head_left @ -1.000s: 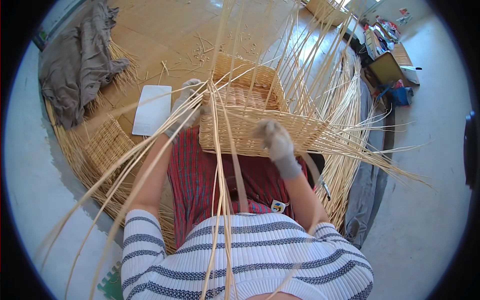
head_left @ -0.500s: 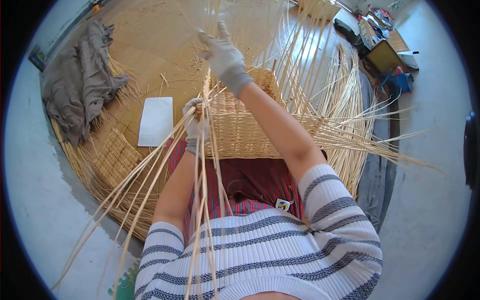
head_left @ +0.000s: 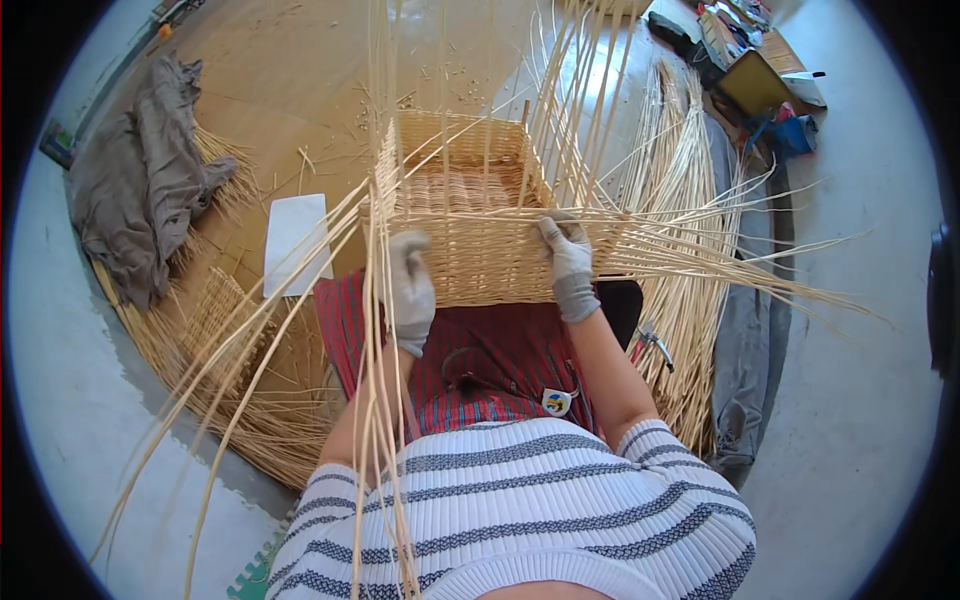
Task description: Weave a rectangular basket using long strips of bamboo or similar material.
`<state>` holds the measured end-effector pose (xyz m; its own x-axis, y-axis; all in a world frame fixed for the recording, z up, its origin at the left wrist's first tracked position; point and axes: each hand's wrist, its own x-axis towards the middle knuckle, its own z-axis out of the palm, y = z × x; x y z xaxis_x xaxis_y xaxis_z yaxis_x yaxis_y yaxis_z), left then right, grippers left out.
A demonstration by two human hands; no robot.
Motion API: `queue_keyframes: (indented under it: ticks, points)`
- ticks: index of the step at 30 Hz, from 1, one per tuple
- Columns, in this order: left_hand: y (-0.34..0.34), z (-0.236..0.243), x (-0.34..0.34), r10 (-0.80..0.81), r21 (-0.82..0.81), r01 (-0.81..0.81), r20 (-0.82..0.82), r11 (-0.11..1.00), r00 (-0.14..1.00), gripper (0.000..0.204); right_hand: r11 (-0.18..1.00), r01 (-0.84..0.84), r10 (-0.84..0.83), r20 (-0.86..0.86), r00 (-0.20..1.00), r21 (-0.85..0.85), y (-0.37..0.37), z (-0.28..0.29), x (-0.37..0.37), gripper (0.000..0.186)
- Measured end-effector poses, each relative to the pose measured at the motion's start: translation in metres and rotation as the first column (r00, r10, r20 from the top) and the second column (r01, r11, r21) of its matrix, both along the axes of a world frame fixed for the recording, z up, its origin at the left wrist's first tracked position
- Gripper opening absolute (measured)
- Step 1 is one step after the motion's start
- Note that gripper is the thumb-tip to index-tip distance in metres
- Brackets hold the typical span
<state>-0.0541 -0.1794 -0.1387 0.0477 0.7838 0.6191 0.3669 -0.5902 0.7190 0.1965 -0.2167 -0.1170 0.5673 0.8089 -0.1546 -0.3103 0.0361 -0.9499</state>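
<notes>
A half-woven wicker basket [head_left: 480,262] stands in front of my lap, with long pale stakes rising from its rim and loose strands fanning out both ways. My right hand [head_left: 570,262], in a grey-white glove, has its thumb and fingers closed on the front rim, right of the middle. My left hand [head_left: 408,290], gloved too, is at the left end of the front wall. Its fingertips are blurred, so their grip is unclear. A bundle of long strands [head_left: 374,330] passes beside it, down across my left forearm.
A heap of long cane [head_left: 680,300] lies to the right, with a hand tool [head_left: 655,345] on it. On the left are a white sheet [head_left: 296,240], a small woven panel [head_left: 215,315] and a grey cloth [head_left: 140,190]. A blue container [head_left: 795,135] stands far right.
My right hand has come down from the stakes above the basket to its front rim. My left hand has shifted slightly lower, off the left corner. The view has shifted a little.
</notes>
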Motion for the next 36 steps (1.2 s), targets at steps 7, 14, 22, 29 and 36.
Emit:
queue_keyframes:
  ticks: [7,14,22,29,36]
  points:
    - [0.063,0.069,0.030,-0.328,-0.833,0.251,0.089,0.493,0.940,0.037,0.843,-0.309,0.024,0.542,0.840,0.441,0.066,0.084,-0.051,0.033]
    - [0.051,0.076,0.035,-0.170,-0.823,0.099,0.003,0.560,0.985,0.031,0.590,-0.180,0.224,0.054,0.973,0.787,0.051,0.049,-0.002,0.035]
    - [0.004,0.062,0.109,-0.193,-0.252,-0.043,-0.828,0.967,0.526,0.077,0.976,-0.099,-0.193,0.981,0.003,0.192,0.084,0.094,0.025,0.047]
    - [0.020,0.053,0.112,-0.307,-0.321,0.125,-0.612,0.939,0.729,0.063,0.961,0.098,-0.195,0.382,0.903,0.258,-0.004,0.033,0.098,0.042]
    - [0.002,0.081,0.200,-0.397,-0.268,0.294,-0.638,0.918,0.660,0.056,0.870,0.474,0.092,0.988,0.120,-0.139,0.000,0.084,0.128,0.056]
